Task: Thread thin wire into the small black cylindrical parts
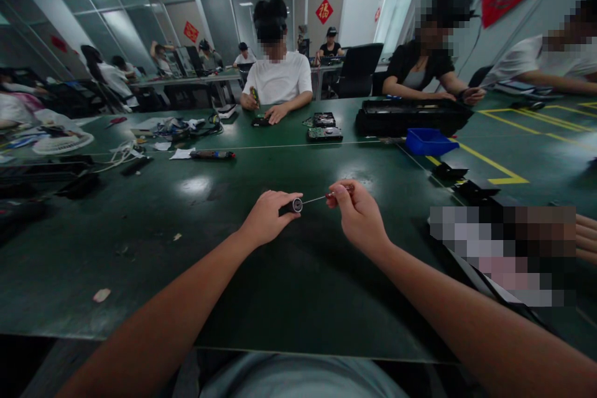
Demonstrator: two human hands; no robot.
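Note:
Between thumb and fingers, my left hand grips a dark cylinder whose round end, with a pale ring, faces toward me. Its far part is hidden by the hand, and I cannot tell its exact kind. My right hand is closed around the reddish handle of a screwdriver. The thin metal shaft points left, and its tip is at or very near the cylinder's ringed end; whether they touch I cannot tell. Both hands are over the middle of the green table.
Across the table, a person in white works on a dark part, near opened hard drives. A blue bin and a long black housing stand at right. Cables and a dark tool lie left. A hand shows at far right.

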